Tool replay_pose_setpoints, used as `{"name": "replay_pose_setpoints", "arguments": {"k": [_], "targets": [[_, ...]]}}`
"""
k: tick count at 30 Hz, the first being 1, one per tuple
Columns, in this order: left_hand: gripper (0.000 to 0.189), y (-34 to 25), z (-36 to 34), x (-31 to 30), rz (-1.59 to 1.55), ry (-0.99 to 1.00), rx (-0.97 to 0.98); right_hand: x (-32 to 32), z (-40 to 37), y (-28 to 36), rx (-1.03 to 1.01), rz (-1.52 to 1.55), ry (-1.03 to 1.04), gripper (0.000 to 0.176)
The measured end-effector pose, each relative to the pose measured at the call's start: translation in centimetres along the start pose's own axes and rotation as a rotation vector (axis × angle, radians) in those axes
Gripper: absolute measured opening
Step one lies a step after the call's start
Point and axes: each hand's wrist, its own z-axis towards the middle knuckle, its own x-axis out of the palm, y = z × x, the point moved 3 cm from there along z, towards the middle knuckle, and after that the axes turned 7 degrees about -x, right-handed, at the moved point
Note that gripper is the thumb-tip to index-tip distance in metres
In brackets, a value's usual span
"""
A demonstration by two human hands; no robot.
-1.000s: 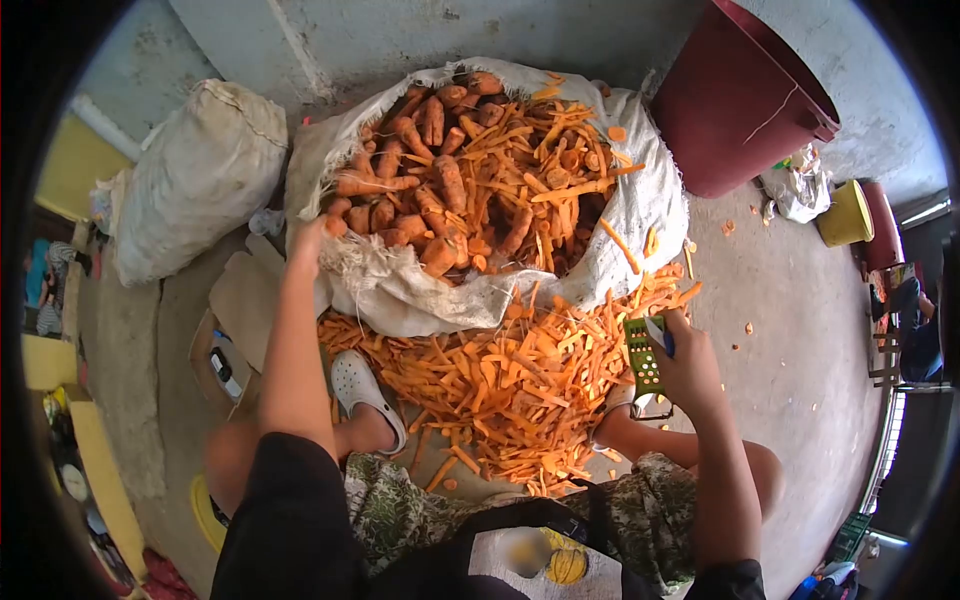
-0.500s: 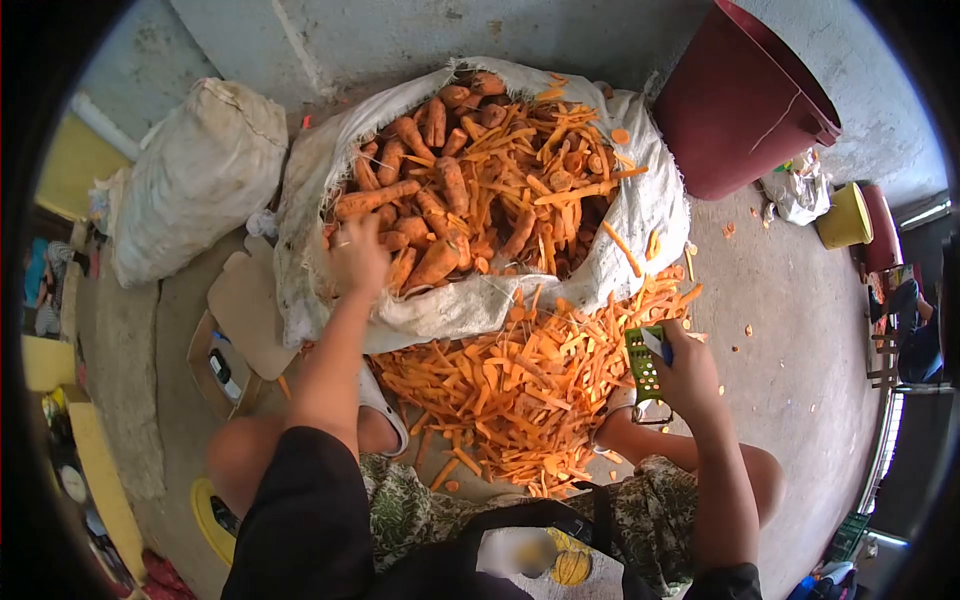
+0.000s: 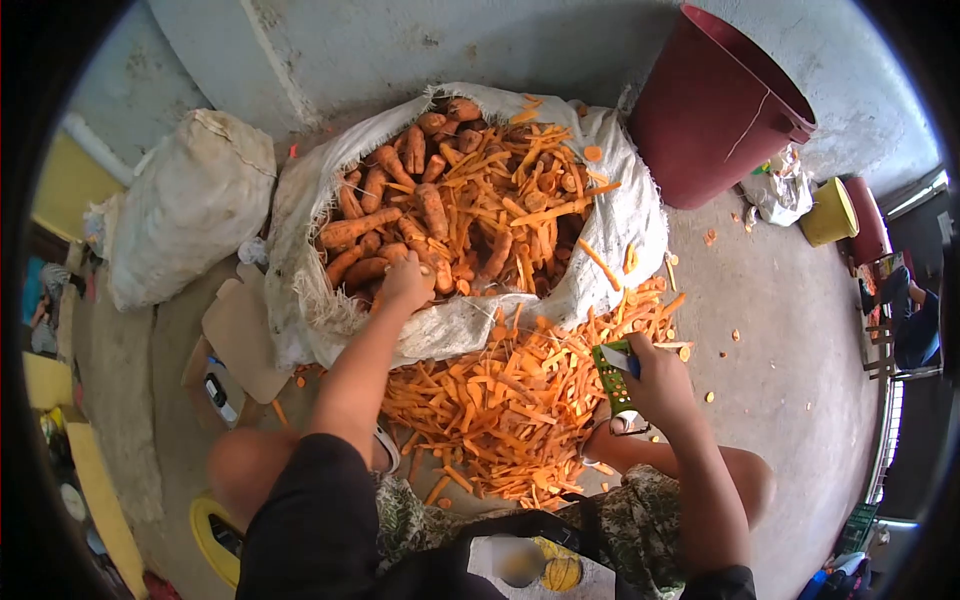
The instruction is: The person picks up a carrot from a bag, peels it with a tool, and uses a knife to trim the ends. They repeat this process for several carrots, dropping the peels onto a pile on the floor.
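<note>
My left hand [image 3: 406,284] reaches into the open white sack [image 3: 310,300], its fingers closed round a thick carrot [image 3: 430,272] at the near edge of the pile. Whole unpeeled carrots [image 3: 432,210] lie about it, with peelings and cut ends on the sack's right side. Over the heap of orange peelings [image 3: 490,420] on the floor, my right hand [image 3: 660,383] is closed on a green tool with rows of holes [image 3: 611,380]. A small knife with a pale blade [image 3: 616,359] and a blue handle sits in the same grip.
A full white sack [image 3: 195,210] stands at the left, near an open cardboard box [image 3: 205,375]. At the back right is a cracked dark red bucket [image 3: 705,120]. Farther right are a plastic bag [image 3: 780,195], a yellow bucket [image 3: 828,212] and a seated person [image 3: 912,320].
My left hand has moved right and nearer, from over the sack's left side onto a carrot at its front. My right hand keeps the green tool and knife. The view has shifted slightly.
</note>
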Motion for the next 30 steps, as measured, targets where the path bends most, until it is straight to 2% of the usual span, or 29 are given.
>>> {"name": "replay_pose_setpoints", "arguments": {"k": [2, 3, 4, 6, 8, 9, 10, 12, 13, 14, 16, 18, 20, 22, 26, 27, 29, 30], "targets": [[0.072, 0.9, -2.3, -3.8, -0.263, -0.199, -0.010, -0.4, -0.3, 0.3, -0.022, 0.004, -0.013, 0.020], [0.077, 2.2, -0.7, -4.6, -0.425, -0.257, 0.036, -0.6, -0.5, 0.4, -0.032, 0.011, -0.021, 0.020], [0.075, 1.9, -2.3, -8.0, -0.486, -0.223, -0.013, -0.8, -0.6, 0.6, -0.050, 0.023, -0.057, 0.020], [0.072, 2.2, -2.8, -11.6, -0.735, -0.248, 0.009, -1.7, -1.0, 0.7, -0.074, 0.031, -0.109, 0.020], [0.066, 1.3, -6.9, -15.8, -1.079, -0.067, 0.106, -2.5, -1.6, 1.3, -0.074, 0.069, -0.137, 0.020], [0.059, 1.1, -7.4, -17.0, -1.288, 0.107, 0.201, -2.9, -1.9, 1.5, -0.082, 0.091, -0.153, 0.022], [0.059, 0.9, -9.5, -18.3, -1.289, 0.091, 0.211, -3.3, -2.2, 1.6, -0.094, 0.090, -0.167, 0.022], [0.054, 0.2, -14.0, -20.1, -1.678, 0.365, 0.412, -3.8, -2.7, 1.5, -0.089, 0.149, -0.285, 0.023], [0.059, 0.1, -15.8, -20.6, -1.651, 0.448, 0.515, -3.9, -2.8, 1.2, -0.102, 0.211, -0.355, 0.019], [0.059, 0.2, -17.3, -20.4, -1.651, 0.433, 0.524, -4.4, -3.0, 1.4, -0.114, 0.213, -0.364, 0.019], [0.066, -0.9, -21.6, -18.7, -1.651, 0.958, 0.766, -5.3, -3.3, 1.6, -0.027, 0.376, -0.356, 0.018], [0.070, -2.0, -26.4, -15.8, -1.628, 1.144, 0.838, -5.4, -3.2, 1.7, -0.041, 0.372, -0.364, 0.020], [0.068, -4.0, -31.6, -12.7, -1.668, 1.126, 0.961, -5.3, -3.6, 2.4, -0.038, 0.561, -0.374, 0.022], [0.063, -4.4, -33.0, -8.7, -1.918, 1.107, 0.455, -4.6, -3.5, 2.5, -0.052, 0.624, -0.402, 0.025], [0.047, -6.2, -32.5, -3.4, -1.815, 1.102, 0.227, -3.3, -4.3, 2.3, 0.057, 0.862, -0.533, 0.027], [0.043, -6.8, -32.5, -2.6, -1.837, 1.138, 0.126, -2.9, -4.4, 2.8, 0.094, 1.007, -0.541, 0.027], [0.041, -7.7, -32.2, -1.8, -1.784, 1.149, 0.178, -2.1, -5.2, 5.0, 0.222, 1.243, -0.489, 0.024], [0.039, -8.3, -32.2, -1.7, -1.731, 1.145, 0.244, -1.9, -5.6, 6.2, 0.134, 1.175, -0.480, 0.024]]}}
